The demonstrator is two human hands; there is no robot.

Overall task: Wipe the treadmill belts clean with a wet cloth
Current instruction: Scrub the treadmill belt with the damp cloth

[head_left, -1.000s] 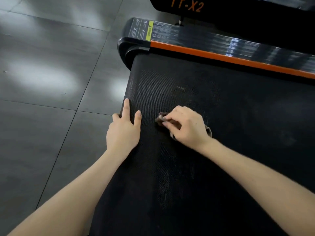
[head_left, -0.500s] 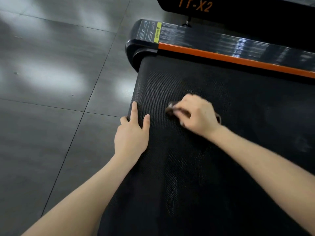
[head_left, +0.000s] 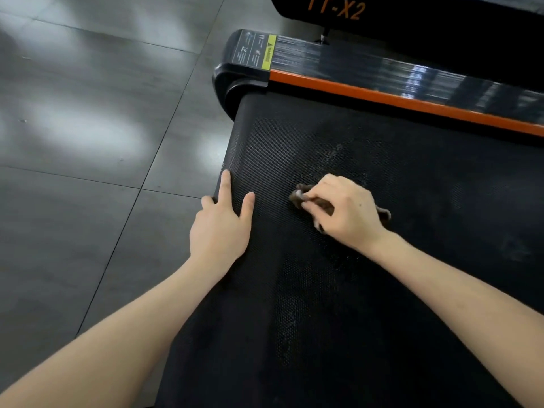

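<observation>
The right hand (head_left: 344, 210) clenches the bunched cloth (head_left: 295, 198) against the belt (head_left: 353, 290) at centre, probably to scrub the dusty patch (head_left: 338, 151) at 12 o'clock. At 9 o'clock the left hand (head_left: 220, 228) lies flat, fingers released, bracing on the belt's edge.

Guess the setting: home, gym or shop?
Likely a gym: a treadmill belt with an orange rail, a second machine marked TT-X2 behind it, and dark tiled floor.

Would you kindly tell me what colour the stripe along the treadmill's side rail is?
The stripe is orange; head view.
</observation>
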